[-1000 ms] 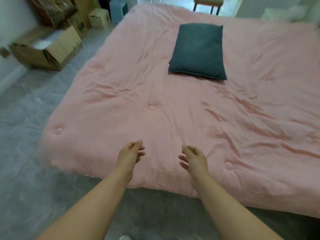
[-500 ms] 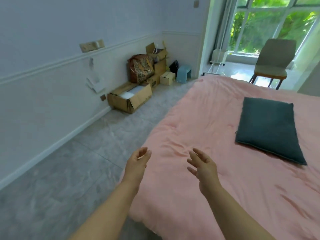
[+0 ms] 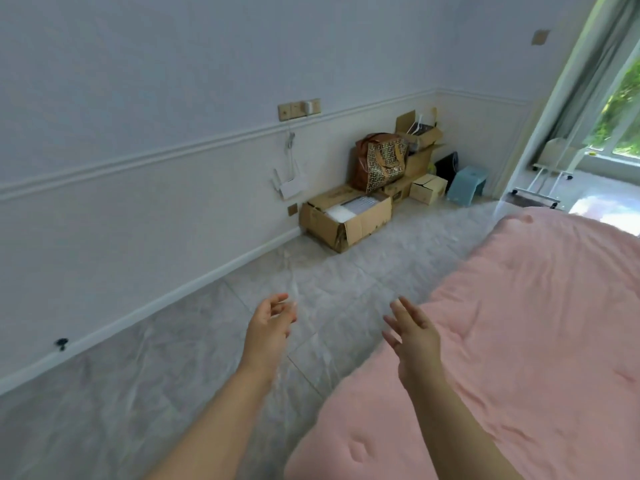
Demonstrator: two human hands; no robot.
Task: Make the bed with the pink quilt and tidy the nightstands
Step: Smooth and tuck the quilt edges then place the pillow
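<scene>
The pink quilt [image 3: 519, 323] lies spread over the bed and fills the right side of the head view, with its near left corner at the bottom. My left hand [image 3: 268, 329] hangs in the air over the grey floor, left of the bed, fingers loosely spread and holding nothing. My right hand [image 3: 414, 336] is raised at the quilt's left edge with fingers straight, also empty. No nightstand is in view.
An open cardboard box [image 3: 346, 220] stands on the floor by the wall. Behind it are a patterned bag [image 3: 381, 161], more boxes and a light blue stool [image 3: 467, 185]. A glass door [image 3: 606, 133] opens at the far right. Grey tiled floor [image 3: 173, 375] runs between wall and bed.
The view has swung left, away from the bed toward the wall and floor. The dark pillow and the chair have left the view. Both hands stay raised and empty.
</scene>
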